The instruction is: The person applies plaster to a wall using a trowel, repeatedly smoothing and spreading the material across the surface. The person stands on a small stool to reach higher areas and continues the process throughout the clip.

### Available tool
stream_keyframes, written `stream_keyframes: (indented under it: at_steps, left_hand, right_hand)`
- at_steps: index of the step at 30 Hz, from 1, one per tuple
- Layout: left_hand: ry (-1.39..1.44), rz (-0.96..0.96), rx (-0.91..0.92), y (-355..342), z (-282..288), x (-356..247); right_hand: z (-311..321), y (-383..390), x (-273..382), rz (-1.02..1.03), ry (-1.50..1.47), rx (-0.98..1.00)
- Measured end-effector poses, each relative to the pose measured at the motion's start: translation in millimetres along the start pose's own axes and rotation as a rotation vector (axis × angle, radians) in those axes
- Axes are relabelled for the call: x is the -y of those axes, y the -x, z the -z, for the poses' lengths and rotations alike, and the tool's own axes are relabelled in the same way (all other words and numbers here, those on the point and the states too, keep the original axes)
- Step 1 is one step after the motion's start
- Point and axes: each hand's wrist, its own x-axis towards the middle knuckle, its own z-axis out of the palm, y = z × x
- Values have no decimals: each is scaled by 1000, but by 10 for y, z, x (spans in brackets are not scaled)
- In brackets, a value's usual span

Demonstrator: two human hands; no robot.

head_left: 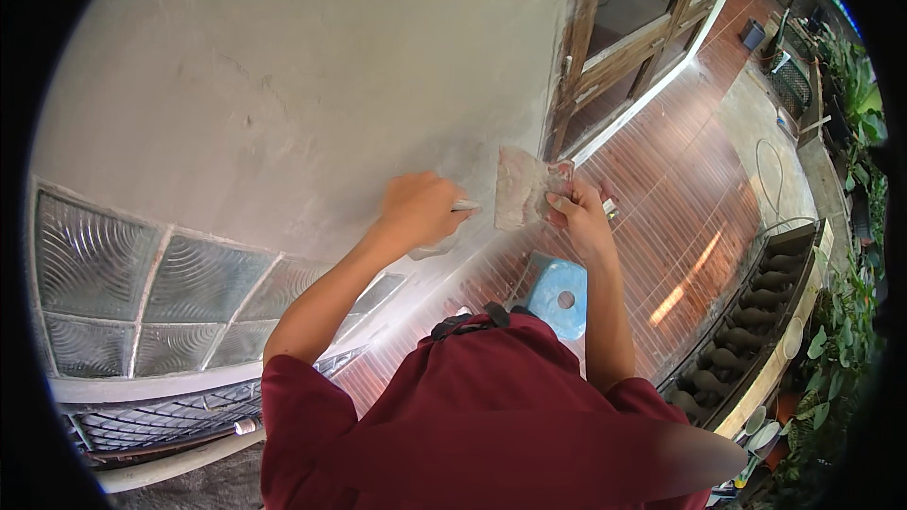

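Note:
My left hand is closed and held close to the pale plastered wall. It grips a flat tool, probably a scraper, whose pale edge shows under the hand; most of it is hidden by the fingers. To the right, my right hand pinches a wide putty knife by its handle end. Greyish filler is smeared over that knife's broad blade, which points left toward my other hand. The two tools are apart.
Glass blocks line the lower left of the wall. A wooden-framed glass door stands at upper right. Below me, a blue plastic stool sits on the red tiled floor. A railing with balusters and plants edge the right.

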Motion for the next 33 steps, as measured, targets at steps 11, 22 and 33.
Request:
stream_keyframes:
  at_steps: [11,22,33]
  left_hand:
    - [92,-41,-48,45,-335,-58]
    - [-138,-5,-56,9,-742,216]
    - [1342,362,110,162,-934,720]
  right_hand:
    - [-167,112,36,3,42,28]
    - [-12,45,-178,-36,-165,-157]
    - [-184,-784,1588,658,-430,-255]
